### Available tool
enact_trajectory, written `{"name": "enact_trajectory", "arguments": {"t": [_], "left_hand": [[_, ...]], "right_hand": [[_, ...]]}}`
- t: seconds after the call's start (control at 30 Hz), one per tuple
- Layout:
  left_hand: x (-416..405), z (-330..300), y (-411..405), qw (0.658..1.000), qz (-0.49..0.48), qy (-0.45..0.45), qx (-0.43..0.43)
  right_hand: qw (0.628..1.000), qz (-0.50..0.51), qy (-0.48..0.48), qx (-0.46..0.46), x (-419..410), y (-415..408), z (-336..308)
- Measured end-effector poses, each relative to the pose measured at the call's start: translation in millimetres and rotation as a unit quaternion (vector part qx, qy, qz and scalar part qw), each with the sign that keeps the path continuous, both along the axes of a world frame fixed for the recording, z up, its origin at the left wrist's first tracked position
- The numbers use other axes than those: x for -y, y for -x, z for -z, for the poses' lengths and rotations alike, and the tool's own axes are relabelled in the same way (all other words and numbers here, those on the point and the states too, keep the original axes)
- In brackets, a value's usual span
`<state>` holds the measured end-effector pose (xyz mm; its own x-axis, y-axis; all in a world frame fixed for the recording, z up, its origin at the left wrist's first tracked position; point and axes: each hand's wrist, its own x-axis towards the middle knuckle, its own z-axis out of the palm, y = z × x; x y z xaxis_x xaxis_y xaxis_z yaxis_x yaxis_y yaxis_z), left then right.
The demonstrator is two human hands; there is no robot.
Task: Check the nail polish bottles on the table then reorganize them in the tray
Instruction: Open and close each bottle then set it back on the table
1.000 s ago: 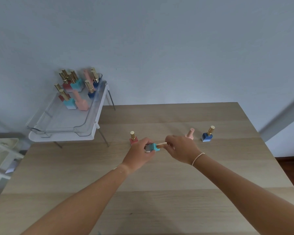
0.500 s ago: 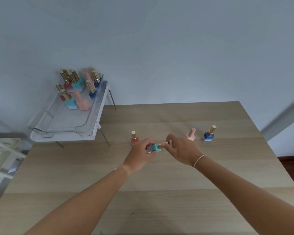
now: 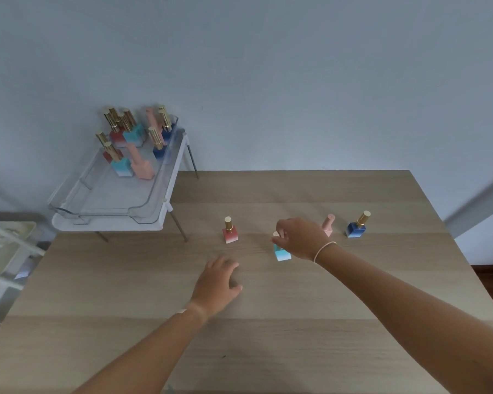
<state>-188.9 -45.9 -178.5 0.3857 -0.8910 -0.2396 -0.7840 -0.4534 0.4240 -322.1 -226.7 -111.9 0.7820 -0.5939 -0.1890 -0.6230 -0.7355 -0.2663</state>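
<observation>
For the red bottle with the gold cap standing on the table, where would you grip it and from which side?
Grip the red bottle by its gold cap, coming down from above with a pinch. It stands upright and alone on the table, and the tall narrow cap offers more to hold than the low square base. The free left hand is nearest.

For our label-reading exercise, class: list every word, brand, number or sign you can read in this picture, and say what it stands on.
None: no readable text anywhere in this view.
Table bottles: the red bottle, the teal bottle under the right hand, the pink bottle and the blue bottle show no legible label.
Bottles in the clear tray: too small and blurred to tell.
</observation>
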Motion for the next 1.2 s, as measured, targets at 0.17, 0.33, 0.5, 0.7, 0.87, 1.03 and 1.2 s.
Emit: {"name": "enact_trajectory", "arguments": {"t": [0.17,0.33,0.5,0.7,0.87,1.03,1.2], "left_hand": [[-15.6,8.8,-2.7,0.999,0.017,-0.011,0.033],[-18.6,9.8,-3.9,0.999,0.018,0.001,0.036],[-18.0,9.9,-4.8,0.999,0.022,0.003,0.039],[6.6,4.4,7.4,0.998,0.048,0.018,0.037],[58.1,-3.5,41.2,0.997,0.066,0.011,-0.046],[114.4,-14.5,77.4,0.979,0.038,0.015,-0.202],[161.8,-17.1,98.4,0.978,-0.01,0.027,-0.206]], "right_hand": [[1.0,0.024,0.012,0.007,12.6,-30.5,5.9],[0.999,0.032,0.019,0.031,17.6,-51.4,10.4],[0.998,0.031,0.01,0.052,14.6,-52.9,6.7],[0.985,0.114,-0.041,0.124,3.5,-0.5,-0.4],[0.975,0.16,-0.105,0.114,-1.9,68.1,15.5],[0.966,0.22,-0.101,0.089,4.9,117.9,26.3],[0.959,0.249,-0.095,0.095,13.4,156.1,33.0]]}}
